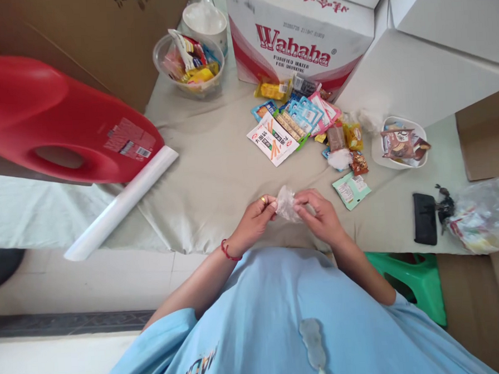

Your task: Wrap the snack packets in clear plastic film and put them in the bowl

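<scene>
Over the front part of the table, my left hand [258,216] and my right hand [320,215] pinch a small crumpled piece of clear plastic film [287,204] between them. My left fingers are closed on its left edge, my right thumb and fingers on its right side. Whether it is a bag or a cover I cannot tell. Just beyond my hands lies a pile of packaged snacks, with a white snack packet [272,139] at its front. A pale green packet [352,190] lies flat to the right of my right hand. Another crumpled clear plastic piece [340,159] rests against the pile.
A clear round bowl [158,60] of snacks stands at the back left, before a white tub [204,19]. On the right are a white container [379,153], a black phone-like object [424,218] and a filled plastic bag [485,213]. A red jug [74,123] and a film roll [123,205] occupy the left.
</scene>
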{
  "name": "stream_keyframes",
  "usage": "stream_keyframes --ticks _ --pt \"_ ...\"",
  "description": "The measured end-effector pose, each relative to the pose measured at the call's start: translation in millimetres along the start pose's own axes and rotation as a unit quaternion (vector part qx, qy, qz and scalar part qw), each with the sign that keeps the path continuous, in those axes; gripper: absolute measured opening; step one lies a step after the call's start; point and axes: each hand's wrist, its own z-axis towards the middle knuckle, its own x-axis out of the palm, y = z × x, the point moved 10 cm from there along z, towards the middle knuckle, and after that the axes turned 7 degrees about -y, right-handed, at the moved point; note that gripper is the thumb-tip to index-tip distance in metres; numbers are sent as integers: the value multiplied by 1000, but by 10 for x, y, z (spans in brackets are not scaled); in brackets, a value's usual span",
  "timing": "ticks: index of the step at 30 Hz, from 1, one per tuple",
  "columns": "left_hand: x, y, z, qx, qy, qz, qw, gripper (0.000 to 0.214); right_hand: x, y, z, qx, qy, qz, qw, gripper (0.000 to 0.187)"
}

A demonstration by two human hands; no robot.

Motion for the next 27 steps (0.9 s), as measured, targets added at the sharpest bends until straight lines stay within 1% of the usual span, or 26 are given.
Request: stream_keyframes --ticks 2,5,6,8,10,12,14,17,18,20,21,22,24,25,27 --pt "-44 -4 -6 -2 20 0 1000 43 -114 -214 -9 82 -1 76 994 24" --pt "-83 -9 -16 -8 84 18 996 44 -245 -456 -65 187 21 185 965 33" --pt "-108 -15 -16 -8 101 25 995 43 -281 -495 -86 208 27 209 955 34" --pt "-186 -35 0 -4 115 42 992 43 -332 -525 -120 233 34 244 941 33" --pt "-288 -64 32 2 105 56 993 42 -339 -517 -148 241 38 270 931 31" --pt "-405 -98 69 8 70 66 995 41 -323 -503 -164 237 33 286 928 28" --pt "-506 -128 96 16 22 72 997 41 -301 -489 -167 221 21 285 932 26" --pt "-570 -120 97 20 -47 43 998 47 -252 -469 -162 198 3 275 941 25" --pt "-583 -80 88 7 -75 16 997 51 -242 -458 -157 192 -6 275 942 24" --pt "-566 77 51 -53 -120 -55 990 62 -237 -411 -136 174 -28 276 945 22" --pt "-510 181 23 -98 -123 -90 984 67 -236 -369 -122 161 -36 271 948 21" --pt "-418 278 -10 -144 -109 -122 976 72 -227 -316 -109 144 -38 260 954 20" --pt "-195 386 -78 -212 -54 -173 960 81 -185 -189 -88 107 -26 227 968 19" --pt "-106 392 -102 -225 -29 -189 955 82 -151 -127 -84 88 -14 208 974 18" --pt "8 351 -118 -215 7 -197 957 76 -88 -43 -86 63 9 186 980 17"
